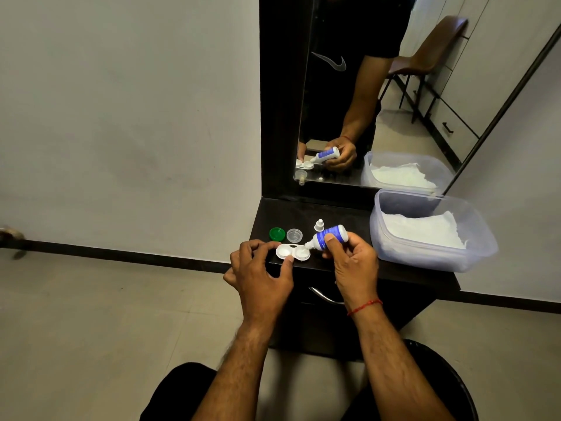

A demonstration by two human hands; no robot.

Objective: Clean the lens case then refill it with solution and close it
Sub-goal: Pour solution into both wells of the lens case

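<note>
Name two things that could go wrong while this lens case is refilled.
The nozzle of the solution bottle sits at the right well of the lens case; contact might contaminate it. The left hand pinches only its left end near the table edge; a nudge could tip it off.

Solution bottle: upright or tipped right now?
Tipped. The right hand holds the solution bottle nearly sideways, nozzle aimed down into one well of the lens case.
</note>
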